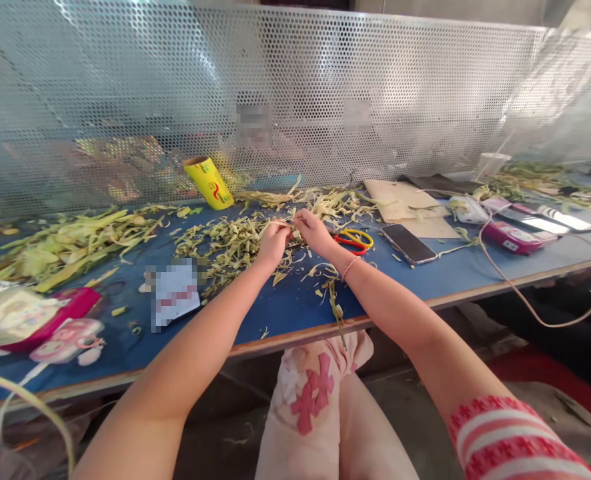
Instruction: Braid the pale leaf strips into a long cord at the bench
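Note:
My left hand (274,241) and my right hand (311,229) meet over the blue table, fingertips close together. Both are closed in a pinch on a thin pale strip of dried leaf (291,223), mostly hidden by the fingers. Beneath and left of them spreads a pile of short, curled, yellow-green leaf pieces (230,245). Scissors with red and yellow handles (358,241) lie just right of my right hand, their blades hidden. Longer leaf strips (338,202) lie behind my hands.
A heap of long leaf strips (80,243) lies at left, near a tilted yellow cardboard tube (209,183). To the right are a phone (408,244), a cardboard sheet (400,200) and a pink device (511,237) with a looping cable. A perforated metal screen (305,87) stands behind.

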Motion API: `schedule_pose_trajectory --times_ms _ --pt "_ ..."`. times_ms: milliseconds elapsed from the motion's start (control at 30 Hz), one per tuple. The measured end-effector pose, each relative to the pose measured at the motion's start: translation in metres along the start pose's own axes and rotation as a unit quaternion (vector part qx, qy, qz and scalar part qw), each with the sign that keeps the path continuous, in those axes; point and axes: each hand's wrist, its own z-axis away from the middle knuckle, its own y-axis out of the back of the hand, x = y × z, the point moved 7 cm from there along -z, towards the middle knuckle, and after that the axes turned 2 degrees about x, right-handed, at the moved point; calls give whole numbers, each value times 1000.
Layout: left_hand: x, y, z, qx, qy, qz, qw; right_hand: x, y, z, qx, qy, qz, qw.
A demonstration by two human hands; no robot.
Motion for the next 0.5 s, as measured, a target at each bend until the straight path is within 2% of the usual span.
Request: schedule_pose_trajectory --times_ms 300,500 --pt "-2 8 -2 29 -26 -26 999 -5 -6 4 9 -18 15 1000" --pt "-2 6 -1 12 -11 -25 1000 -9 -5 5 3 -13 66 998"
